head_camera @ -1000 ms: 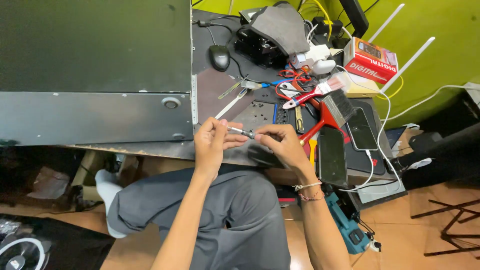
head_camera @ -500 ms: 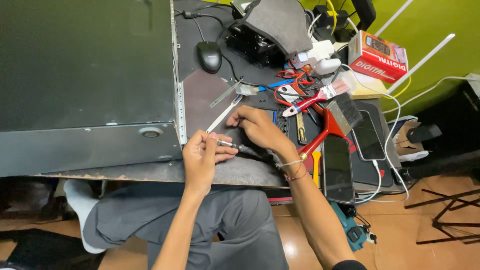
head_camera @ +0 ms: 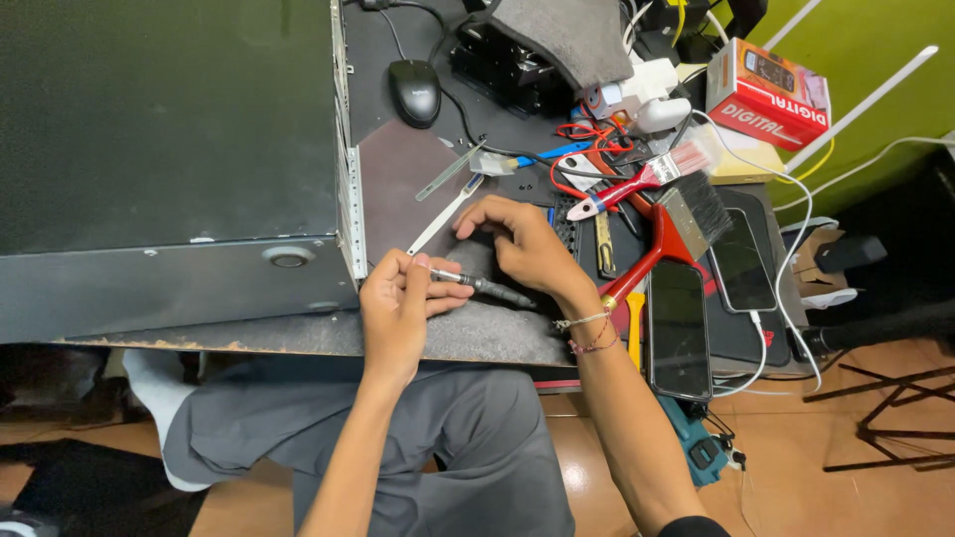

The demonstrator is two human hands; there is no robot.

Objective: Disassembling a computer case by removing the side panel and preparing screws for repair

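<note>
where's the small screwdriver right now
In the head view the small screwdriver is low centre, pinched in the left hand, its tip under the right hand, beside the black computer case.

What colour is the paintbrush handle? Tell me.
Red, on the paintbrush; the head view shows it.

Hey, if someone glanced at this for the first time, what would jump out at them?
Probably the two hands at the desk's near edge: the left hand pinches a thin dark screwdriver while the right hand arches over its tip. To the left sits a big black computer case. To the right lies a jumble of red-handled brushes, cables and two phones.
</note>
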